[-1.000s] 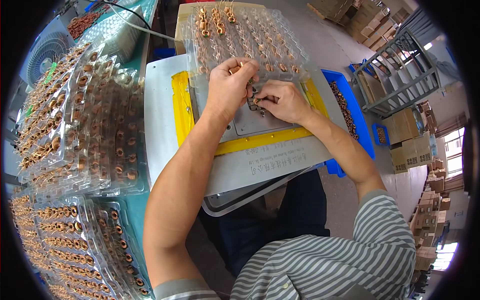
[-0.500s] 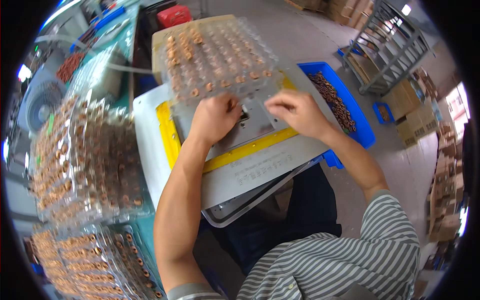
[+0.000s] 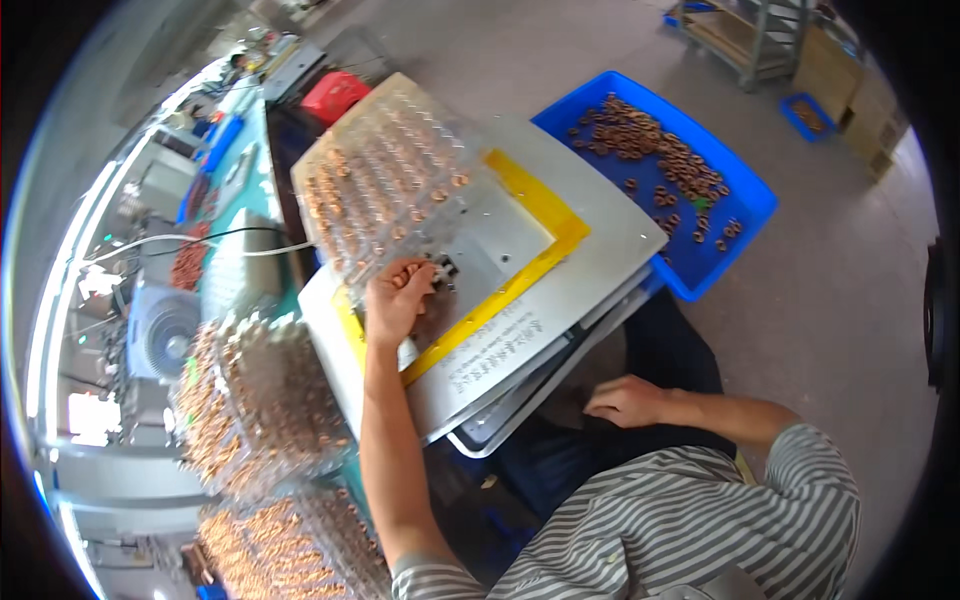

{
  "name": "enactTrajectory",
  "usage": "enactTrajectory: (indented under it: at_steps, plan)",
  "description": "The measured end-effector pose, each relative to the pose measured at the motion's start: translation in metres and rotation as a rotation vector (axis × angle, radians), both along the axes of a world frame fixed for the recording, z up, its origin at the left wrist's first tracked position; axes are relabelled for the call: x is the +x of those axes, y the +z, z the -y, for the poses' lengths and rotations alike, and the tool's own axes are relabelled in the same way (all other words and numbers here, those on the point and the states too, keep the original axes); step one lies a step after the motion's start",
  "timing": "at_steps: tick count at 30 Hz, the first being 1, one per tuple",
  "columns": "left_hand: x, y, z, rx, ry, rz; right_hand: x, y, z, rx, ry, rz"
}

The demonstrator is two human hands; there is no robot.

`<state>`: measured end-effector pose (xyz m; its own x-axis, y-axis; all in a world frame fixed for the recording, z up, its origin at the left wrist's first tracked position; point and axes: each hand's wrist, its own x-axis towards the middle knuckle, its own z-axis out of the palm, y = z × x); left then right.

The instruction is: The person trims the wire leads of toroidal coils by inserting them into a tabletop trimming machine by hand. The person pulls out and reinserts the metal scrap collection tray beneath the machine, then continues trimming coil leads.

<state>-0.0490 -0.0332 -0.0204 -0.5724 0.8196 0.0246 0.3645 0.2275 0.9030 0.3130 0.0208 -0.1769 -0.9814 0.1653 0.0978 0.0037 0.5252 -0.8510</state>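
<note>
My left hand (image 3: 400, 300) is closed above the grey metal work plate (image 3: 480, 245), beside a small dark fixture (image 3: 443, 270). Anything between its fingers is hidden. Over my lap, close to the near edge of the white machine top (image 3: 500, 355), my right hand (image 3: 628, 402) has its fingers curled together; I cannot make out what they hold, if anything. Yellow tape (image 3: 515, 285) borders the work plate. Past my left hand lies a clear plastic tray (image 3: 385, 170), with copper-coloured rings in some of its pockets and others bare.
A blue bin (image 3: 755, 215) of loose copper rings (image 3: 650, 140) stands at the right. Stacked clear trays of rings (image 3: 265, 400) fill the left bench near a fan (image 3: 165, 325). A red object (image 3: 337, 95) sits beyond the tray, and a metal rack (image 3: 765, 45) stands far right.
My right hand has left the work plate and dropped toward my lap. My left hand stays by the fixture. The view has swung, bringing more of the blue bin into sight.
</note>
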Motion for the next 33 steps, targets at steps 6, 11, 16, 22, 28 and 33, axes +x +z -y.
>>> enactTrajectory:
  at_steps: [6, 11, 16, 22, 28, 33]
  plan:
    - [0.050, 0.015, 0.012, 0.124, 0.076, 0.566, 0.024, -0.036, 0.016, -0.018, 0.152, 0.132]
    - [0.128, 0.021, 0.033, 0.306, 0.145, 0.963, -0.007, 0.041, 0.003, -0.375, -0.174, -0.053]
    - [0.198, 0.003, 0.066, 0.487, 0.249, 1.194, -0.047, 0.099, -0.011, -0.633, -0.137, -0.390]
    - [0.242, -0.030, 0.112, 0.571, 0.469, 1.313, -0.064, 0.107, 0.002, -0.525, 0.243, -0.249]
    - [0.264, -0.041, 0.152, 0.529, 0.593, 1.285, -0.070, 0.084, 0.034, -0.720, 0.334, -0.103]
    - [0.271, -0.049, 0.181, 0.594, 0.640, 1.394, -0.073, 0.086, 0.064, -0.904, 0.340, 0.076]
